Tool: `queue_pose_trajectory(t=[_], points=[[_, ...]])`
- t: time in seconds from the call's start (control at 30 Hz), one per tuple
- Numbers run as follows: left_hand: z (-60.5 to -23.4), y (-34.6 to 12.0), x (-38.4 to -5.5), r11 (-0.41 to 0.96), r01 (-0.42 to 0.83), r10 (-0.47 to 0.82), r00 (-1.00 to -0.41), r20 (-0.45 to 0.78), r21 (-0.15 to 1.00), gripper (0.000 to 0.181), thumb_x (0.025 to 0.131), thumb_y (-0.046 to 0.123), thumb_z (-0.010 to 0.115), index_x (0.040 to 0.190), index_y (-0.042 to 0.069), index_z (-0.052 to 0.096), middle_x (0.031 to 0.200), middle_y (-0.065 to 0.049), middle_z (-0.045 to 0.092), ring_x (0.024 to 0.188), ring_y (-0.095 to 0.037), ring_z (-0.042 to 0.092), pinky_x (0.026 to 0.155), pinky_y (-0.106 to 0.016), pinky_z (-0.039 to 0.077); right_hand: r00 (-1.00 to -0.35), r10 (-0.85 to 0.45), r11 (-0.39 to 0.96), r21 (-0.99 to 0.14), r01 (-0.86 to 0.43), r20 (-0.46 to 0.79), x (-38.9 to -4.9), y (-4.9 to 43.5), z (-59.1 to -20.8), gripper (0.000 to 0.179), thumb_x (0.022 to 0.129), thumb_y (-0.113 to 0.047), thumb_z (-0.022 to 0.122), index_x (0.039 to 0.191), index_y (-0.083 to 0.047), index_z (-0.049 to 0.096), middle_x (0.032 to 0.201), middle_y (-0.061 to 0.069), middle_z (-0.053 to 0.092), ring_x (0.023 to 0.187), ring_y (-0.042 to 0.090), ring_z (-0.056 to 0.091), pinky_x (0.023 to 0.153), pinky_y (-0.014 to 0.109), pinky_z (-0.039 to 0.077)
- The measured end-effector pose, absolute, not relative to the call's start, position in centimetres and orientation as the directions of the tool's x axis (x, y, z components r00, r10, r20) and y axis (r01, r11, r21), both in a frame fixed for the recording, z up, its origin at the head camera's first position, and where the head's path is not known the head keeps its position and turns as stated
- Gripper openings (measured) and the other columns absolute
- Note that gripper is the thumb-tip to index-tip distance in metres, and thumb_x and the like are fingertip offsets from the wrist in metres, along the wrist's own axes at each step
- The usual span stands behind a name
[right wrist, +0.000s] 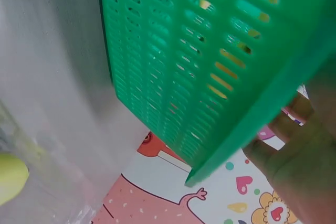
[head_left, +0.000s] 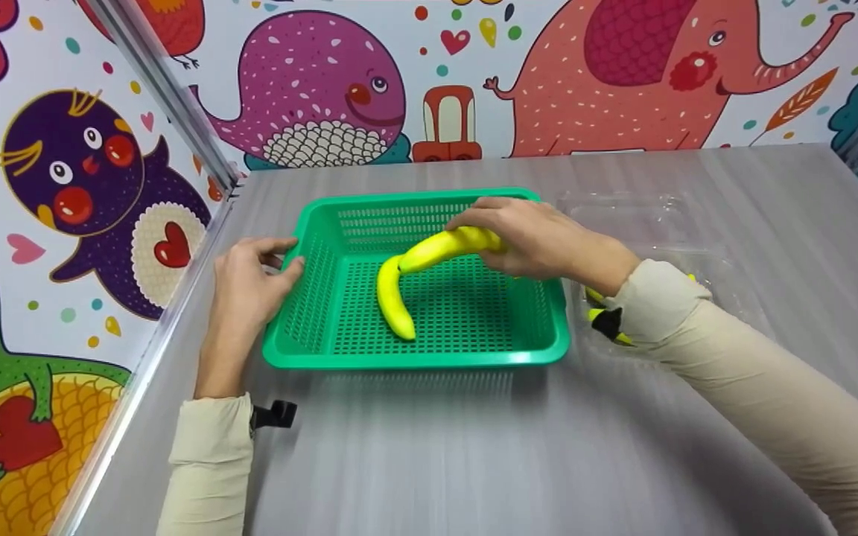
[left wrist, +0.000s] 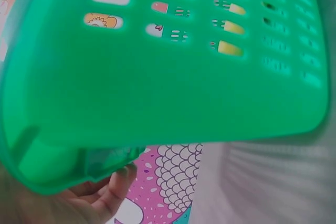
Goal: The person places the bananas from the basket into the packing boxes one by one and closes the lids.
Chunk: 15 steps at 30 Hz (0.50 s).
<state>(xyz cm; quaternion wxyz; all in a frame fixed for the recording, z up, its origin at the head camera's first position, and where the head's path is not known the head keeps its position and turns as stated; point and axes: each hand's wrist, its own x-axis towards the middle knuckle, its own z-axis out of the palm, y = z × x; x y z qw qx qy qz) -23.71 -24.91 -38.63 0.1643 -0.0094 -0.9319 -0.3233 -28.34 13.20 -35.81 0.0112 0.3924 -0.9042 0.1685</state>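
Note:
A green plastic basket (head_left: 414, 361) with slotted walls stands on the table. Its left rim is held by my left hand (head_left: 250, 283), thumb over the edge; in the left wrist view the curled fingers (left wrist: 118, 190) show beneath the rim. Above the basket's inside, my right hand (head_left: 541, 234) grips a yellow banana (head_left: 444, 249) by its right end, holding it slantwise. A second banana (head_left: 393, 298) lies curved on the basket floor, its top by the held banana's tip; whether they touch I cannot tell. In the right wrist view the basket wall (right wrist: 173, 77) hides the held banana.
Right of the basket sits a clear plastic container (head_left: 626, 216), partly behind the right forearm, with yellow pieces (head_left: 594, 316) in it. Black wrist mounts (head_left: 276, 414) stick out at the cuffs. Printed cartoon panels (head_left: 310, 82) border the table at the back and left.

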Motion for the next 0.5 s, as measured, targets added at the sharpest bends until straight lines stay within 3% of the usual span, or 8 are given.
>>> queue_pose_trajectory(t=[0.2,0.5], points=[[-38.7,-24.9,-23.8,0.793,0.119,-0.093,-0.946,0.312,0.598,0.031,0.098,0.015,0.078,0.127,0.003,0.080,0.115,-0.020,0.078,0.100,-0.033,0.075,0.084,-0.038,0.055,-0.719,-0.675,0.664,-0.290,-0.690,0.165,-27.8,14.3,-35.2,0.054,0.094,-0.014,0.081,0.145,-0.026,0.068,0.139,0.005,0.070,0.118,0.027,0.067,0.084,0.047,0.066],[-38.8,-24.9,-23.7,0.785,0.123,-0.095,-0.945,0.313,0.608,0.031,0.098,0.014,0.077,0.127,0.004,0.080,0.116,-0.021,0.079,0.099,-0.034,0.075,0.085,-0.042,0.056,-0.729,-0.650,0.678,-0.269,-0.684,0.216,-27.0,15.5,-34.0,0.057,0.094,-0.017,0.084,0.147,-0.028,0.067,0.136,0.005,0.071,0.116,0.025,0.068,0.082,0.046,0.066]])
